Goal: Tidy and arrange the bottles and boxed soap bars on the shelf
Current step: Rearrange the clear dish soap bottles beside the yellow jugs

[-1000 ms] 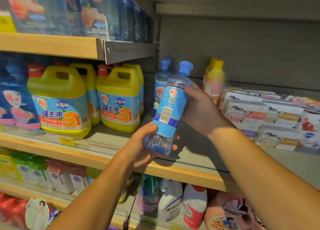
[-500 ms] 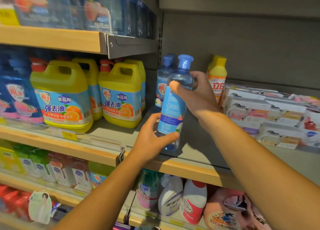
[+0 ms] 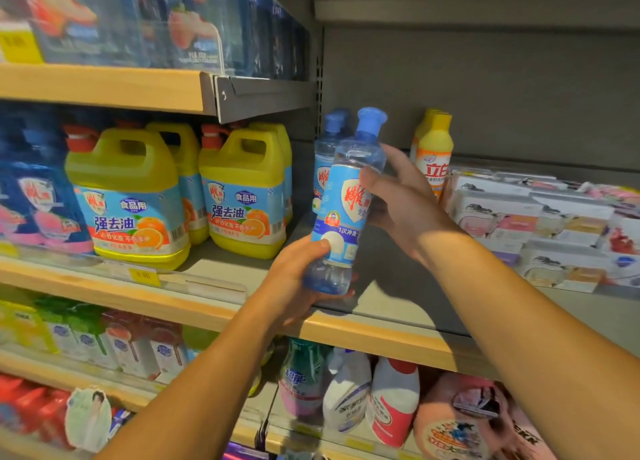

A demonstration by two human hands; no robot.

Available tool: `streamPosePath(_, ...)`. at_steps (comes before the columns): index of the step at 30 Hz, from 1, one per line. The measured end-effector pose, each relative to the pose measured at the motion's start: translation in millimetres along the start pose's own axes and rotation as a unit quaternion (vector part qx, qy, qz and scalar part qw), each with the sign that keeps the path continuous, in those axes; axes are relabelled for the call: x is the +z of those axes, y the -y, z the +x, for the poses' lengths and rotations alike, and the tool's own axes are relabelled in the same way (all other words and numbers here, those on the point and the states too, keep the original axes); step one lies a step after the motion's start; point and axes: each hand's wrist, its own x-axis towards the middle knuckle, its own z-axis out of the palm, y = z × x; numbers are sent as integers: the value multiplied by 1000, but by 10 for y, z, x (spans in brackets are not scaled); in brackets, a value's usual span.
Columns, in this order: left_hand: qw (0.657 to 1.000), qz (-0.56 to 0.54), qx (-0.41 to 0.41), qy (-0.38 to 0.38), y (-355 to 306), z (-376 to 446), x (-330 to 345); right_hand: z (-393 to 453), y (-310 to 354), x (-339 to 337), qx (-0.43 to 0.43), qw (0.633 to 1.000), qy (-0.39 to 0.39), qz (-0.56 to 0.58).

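- Two hands are working the clear blue bottle (image 3: 341,213) at the front edge of the shelf (image 3: 398,335).
- Left hand (image 3: 294,286) is gripping its base, fingers curled underneath.
- Right hand (image 3: 398,200) is lying against its shoulder, fingers loosely spread.
- Bottle is probably light, thin-walled and slick; holding low by the base suits it.
- Behind, a matching bottle (image 3: 327,154) and boxed soap bars (image 3: 540,227) are standing.

Warm, fairly dim light falls from above. A dark shadow is cast on the shelf (image 3: 398,297) below the fingers (image 3: 372,186). Goods left of the fingers are blurred (edges bowed by the wide lens).
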Motion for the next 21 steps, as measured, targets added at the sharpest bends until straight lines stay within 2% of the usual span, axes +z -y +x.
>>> streamPosePath(2, 987, 132, 62, -70, 55, 15, 36, -10, 5, -16, -47, 998, -7, -44)
streamPosePath(4, 942, 306, 106, -92, 114, 19, 62, -40, -6, -29, -88, 991, -6, -102)
streamPosePath(6, 892, 423, 123, -102, 147, 36, 68, -81, -35, -20, -114, 979, -1, -172)
streamPosePath(10, 830, 532, 127, -112, 134, 98, 30, -152, -126, 9, -140, 962, 15, -234)
streamPosePath(16, 775, 619, 96, -82, 103, 96, -53, -111, -256, -48, -113, 967, -13, -229)
streamPosePath(18, 733, 674, 70, -55, 67, 77, -128, -126, -300, -89, -99, 969, -10, -227)
streamPosePath(21, 641, 765, 56, -14, 3, -2, -283, -226, -461, -125, -35, 958, -4, -286)
